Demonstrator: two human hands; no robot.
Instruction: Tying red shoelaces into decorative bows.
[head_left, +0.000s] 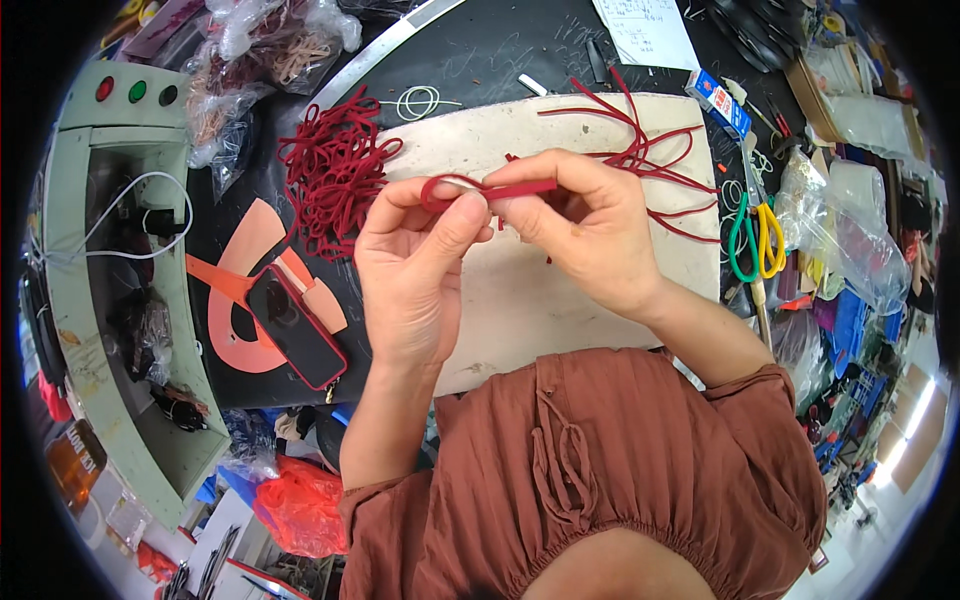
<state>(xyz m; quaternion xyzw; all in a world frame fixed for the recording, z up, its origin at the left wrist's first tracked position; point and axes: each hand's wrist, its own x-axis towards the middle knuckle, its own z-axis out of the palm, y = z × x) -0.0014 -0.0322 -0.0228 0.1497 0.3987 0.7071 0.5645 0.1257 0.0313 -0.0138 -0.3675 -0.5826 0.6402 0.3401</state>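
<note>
Both hands hold a dark red strip above a pale board. My left hand pinches the strip at its curled, looped end between thumb and fingers. My right hand grips it farther along, and a flat end sticks out past the fingertips. The fingers hide part of where the strip crosses over itself. Left of the board lies a tangled heap of red looped cords. Several loose red strips spread over the board's far right corner. Small red bits show behind my hands.
A phone in a red case lies on orange and pink cut pieces at left. Beyond stands a grey-green metal cabinet. Scissors with green and yellow handles, a blue box and clear plastic bags crowd the right.
</note>
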